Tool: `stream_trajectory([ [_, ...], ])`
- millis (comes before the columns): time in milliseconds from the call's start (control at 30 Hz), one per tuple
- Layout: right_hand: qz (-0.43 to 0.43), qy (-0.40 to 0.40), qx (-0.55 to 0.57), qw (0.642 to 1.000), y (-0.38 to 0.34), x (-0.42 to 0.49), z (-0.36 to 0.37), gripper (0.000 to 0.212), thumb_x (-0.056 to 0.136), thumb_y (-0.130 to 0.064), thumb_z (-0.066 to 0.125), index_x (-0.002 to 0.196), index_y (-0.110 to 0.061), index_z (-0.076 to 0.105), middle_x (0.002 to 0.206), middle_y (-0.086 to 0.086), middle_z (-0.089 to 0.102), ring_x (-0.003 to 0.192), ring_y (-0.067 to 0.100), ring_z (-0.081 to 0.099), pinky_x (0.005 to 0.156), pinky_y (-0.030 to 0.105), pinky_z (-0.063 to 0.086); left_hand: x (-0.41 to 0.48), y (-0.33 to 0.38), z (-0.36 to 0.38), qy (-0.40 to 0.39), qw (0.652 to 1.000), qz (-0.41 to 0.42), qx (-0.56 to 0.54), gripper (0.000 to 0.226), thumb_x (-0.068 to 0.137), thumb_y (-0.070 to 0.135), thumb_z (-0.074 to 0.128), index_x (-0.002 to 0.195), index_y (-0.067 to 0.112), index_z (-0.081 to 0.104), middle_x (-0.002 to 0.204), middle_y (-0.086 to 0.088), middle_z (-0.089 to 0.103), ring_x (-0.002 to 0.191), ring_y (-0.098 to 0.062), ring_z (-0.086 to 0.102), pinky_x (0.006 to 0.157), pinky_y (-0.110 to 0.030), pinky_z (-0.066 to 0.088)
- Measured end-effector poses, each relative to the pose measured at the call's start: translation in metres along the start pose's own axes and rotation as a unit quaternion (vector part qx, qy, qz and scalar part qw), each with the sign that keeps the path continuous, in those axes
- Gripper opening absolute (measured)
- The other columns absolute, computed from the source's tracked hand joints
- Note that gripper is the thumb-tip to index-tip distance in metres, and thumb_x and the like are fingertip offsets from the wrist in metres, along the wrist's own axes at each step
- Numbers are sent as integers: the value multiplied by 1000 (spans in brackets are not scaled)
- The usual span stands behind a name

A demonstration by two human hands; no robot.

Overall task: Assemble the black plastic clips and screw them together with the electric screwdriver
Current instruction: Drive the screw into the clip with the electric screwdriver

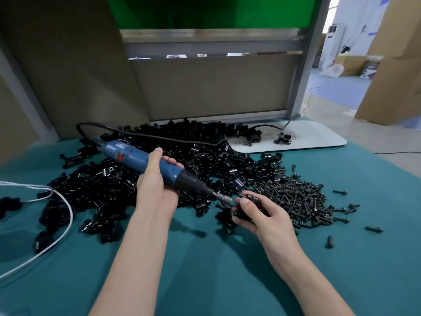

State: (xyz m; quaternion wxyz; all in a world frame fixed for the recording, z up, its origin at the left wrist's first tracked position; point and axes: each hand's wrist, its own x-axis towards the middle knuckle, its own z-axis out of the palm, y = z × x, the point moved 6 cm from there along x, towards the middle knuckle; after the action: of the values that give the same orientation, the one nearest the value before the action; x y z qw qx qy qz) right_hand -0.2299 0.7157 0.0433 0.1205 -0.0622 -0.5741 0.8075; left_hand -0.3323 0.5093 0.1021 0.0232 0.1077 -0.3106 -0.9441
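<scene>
My left hand (155,185) grips the likely hefty screwdriver (129,155) mid-barrel; at 4 o'clock my right hand (262,216) pinches a clip (240,214), probably light and stiff.

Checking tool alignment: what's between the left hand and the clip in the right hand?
Head view: the electric screwdriver's black nose and bit, pointing at the held clip, loose clips beneath.

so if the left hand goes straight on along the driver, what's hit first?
Probably the black clip that the right hand holds; the left hand aims the electric screwdriver right at it, close by. Depth unclear.
</scene>
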Motion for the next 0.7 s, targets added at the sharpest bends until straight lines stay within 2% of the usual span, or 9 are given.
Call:
stream_trajectory([
  [133, -9, -23, -64, 998, 2, -2, 3, 33, 75, -43, 81, 105, -30, 79, 99, 9, 78, 98, 24, 76, 86, 32, 62, 10, -5, -14, 48, 998, -1, -33, 20, 93, 11, 67, 82, 13, 51, 54, 3, 55, 46, -11, 56, 53, -24, 54],
  [267, -15, -32, -119, 992, 4, -2, 6, 51, 69, -62, 85, 110, -34, 76, 102, 5, 78, 96, 22, 77, 99, 48, 57, 13, -11, -23, 58, 998, -5, -17, 21, 91, 11, 68, 79, 12, 51, 56, 3, 57, 46, -11, 56, 55, -26, 55],
  [333, -20, -37, -137, 990, 3, -3, 8, 56, 67, -68, 84, 111, -35, 75, 103, 4, 78, 95, 21, 77, 100, 51, 55, 13, -14, -23, 63, 998, -4, -13, 19, 91, 10, 69, 81, 11, 52, 57, 2, 58, 48, -11, 57, 58, -27, 56],
  [467, -30, -37, -148, 988, 3, -4, 7, 57, 64, -71, 84, 110, -36, 76, 104, 7, 77, 94, 21, 78, 96, 50, 59, 14, -19, -22, 63, 998, -4, -19, 18, 90, 8, 70, 87, 9, 53, 56, 1, 60, 46, -11, 58, 55, -26, 54],
  [567, -35, -38, -160, 986, 1, -5, 8, 46, 70, -62, 81, 108, -37, 76, 102, 7, 78, 93, 21, 78, 99, 53, 56, 13, -20, -23, 61, 998, -17, -16, 17, 91, 8, 70, 87, 9, 53, 56, 1, 59, 46, -11, 58, 55, -26, 54],
  [633, -37, -38, -180, 982, 1, -6, 8, 37, 73, -57, 78, 106, -41, 75, 100, 1, 78, 92, 17, 78, 99, 48, 56, 12, -21, -24, 68, 997, -22, -18, 17, 91, 7, 69, 87, 9, 53, 56, 1, 60, 46, -10, 58, 55, -26, 54],
  [700, -48, -32, -217, 974, -1, -7, 8, 32, 73, -57, 76, 103, -47, 73, 94, -12, 77, 86, 1, 73, 89, 25, 56, 10, -22, -25, 82, 996, -25, -16, 16, 89, 6, 68, 87, 9, 53, 55, 1, 60, 46, -10, 58, 56, -26, 54],
])
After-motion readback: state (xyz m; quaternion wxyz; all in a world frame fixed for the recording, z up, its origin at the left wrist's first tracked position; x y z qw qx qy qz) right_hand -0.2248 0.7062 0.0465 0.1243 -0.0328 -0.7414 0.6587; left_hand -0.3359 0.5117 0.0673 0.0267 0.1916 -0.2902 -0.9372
